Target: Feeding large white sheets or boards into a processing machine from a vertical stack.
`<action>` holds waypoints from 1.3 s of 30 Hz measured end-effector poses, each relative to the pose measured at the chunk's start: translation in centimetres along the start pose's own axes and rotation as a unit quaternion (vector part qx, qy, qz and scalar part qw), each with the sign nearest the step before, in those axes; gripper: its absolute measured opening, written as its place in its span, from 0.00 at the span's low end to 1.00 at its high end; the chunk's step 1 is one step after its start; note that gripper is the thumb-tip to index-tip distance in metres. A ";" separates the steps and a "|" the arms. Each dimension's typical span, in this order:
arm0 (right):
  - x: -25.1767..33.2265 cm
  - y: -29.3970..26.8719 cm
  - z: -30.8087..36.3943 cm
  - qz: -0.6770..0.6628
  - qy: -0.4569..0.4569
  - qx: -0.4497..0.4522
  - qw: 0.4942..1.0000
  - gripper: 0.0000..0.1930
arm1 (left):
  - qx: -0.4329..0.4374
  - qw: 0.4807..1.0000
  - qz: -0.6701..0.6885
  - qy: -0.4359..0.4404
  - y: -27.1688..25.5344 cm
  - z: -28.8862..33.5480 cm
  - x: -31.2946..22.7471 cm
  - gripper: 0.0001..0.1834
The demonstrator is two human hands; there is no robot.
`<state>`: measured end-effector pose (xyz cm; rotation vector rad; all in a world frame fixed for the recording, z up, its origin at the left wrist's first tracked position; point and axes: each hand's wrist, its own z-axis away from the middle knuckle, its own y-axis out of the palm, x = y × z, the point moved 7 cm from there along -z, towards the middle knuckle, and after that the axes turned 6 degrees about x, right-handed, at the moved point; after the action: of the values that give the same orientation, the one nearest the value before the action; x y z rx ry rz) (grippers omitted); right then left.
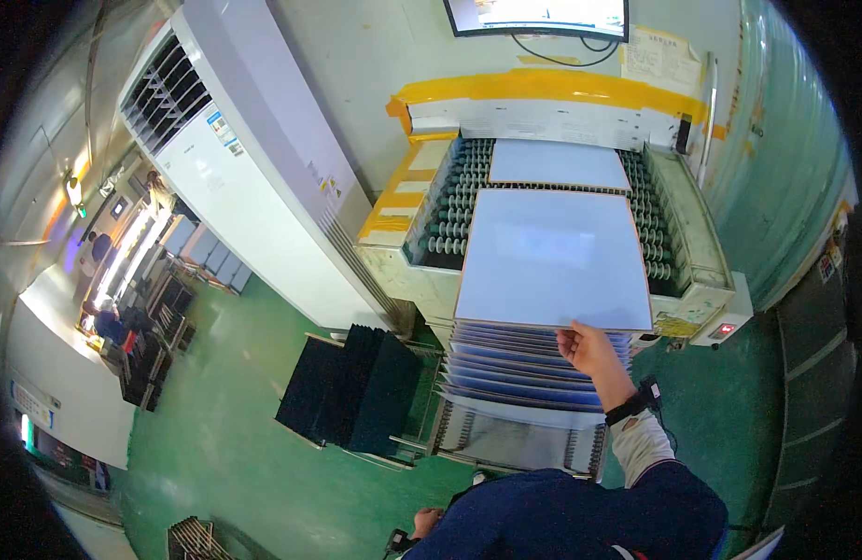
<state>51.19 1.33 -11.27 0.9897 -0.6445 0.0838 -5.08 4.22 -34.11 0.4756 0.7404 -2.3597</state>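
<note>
My right hand (588, 349) is closed on the near edge of a large white panel (552, 257), its thumb on top near the right corner. The panel lies nearly flat over the rollers (452, 229) of a conveyor machine. Another white panel (560, 163) rests farther in on the same rollers. Below my right hand, a rack (594, 455) holds several upright panels (515, 378) standing one behind another. My left hand (426, 521) hangs low by my body, apart from the panels; its fingers are mostly hidden.
Left of the rack stands a cart with dark upright sheets (356, 392). A tall white air conditioner (263, 177) rises at the left. A monitor (540, 17) hangs above the machine. People work far left near a lit bench (137, 247). A slatted frame (196, 539) sits on the floor.
</note>
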 end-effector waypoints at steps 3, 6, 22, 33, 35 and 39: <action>0.3 1.1 0.2 -0.009 0.003 -0.003 1.000 0.11 | 0.000 0.999 0.052 -0.003 0.1 -1.1 2.0 0.11; 0.6 1.2 -0.1 -0.010 0.000 0.000 1.000 0.11 | -0.004 0.997 0.083 0.002 0.4 -1.8 3.2 0.12; 1.6 0.8 -2.3 -0.006 -0.009 0.008 1.000 0.12 | -0.011 0.996 -0.062 0.067 0.1 -0.5 0.9 0.14; 2.3 0.7 -3.6 0.003 -0.021 -0.017 1.000 0.13 | 0.001 0.967 -0.176 0.184 0.9 -2.4 3.3 0.14; 2.4 0.9 -3.5 0.016 -0.014 -0.018 1.000 0.13 | 0.000 0.969 -0.170 0.178 0.9 -2.4 3.9 0.13; 3.0 0.7 -4.2 0.020 -0.021 0.000 1.000 0.12 | -0.015 0.909 -0.314 0.274 1.3 -2.1 2.4 0.10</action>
<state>55.31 4.47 -10.71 0.9817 -0.7039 0.0986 -5.71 3.56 -37.46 1.0420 1.3495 -2.8177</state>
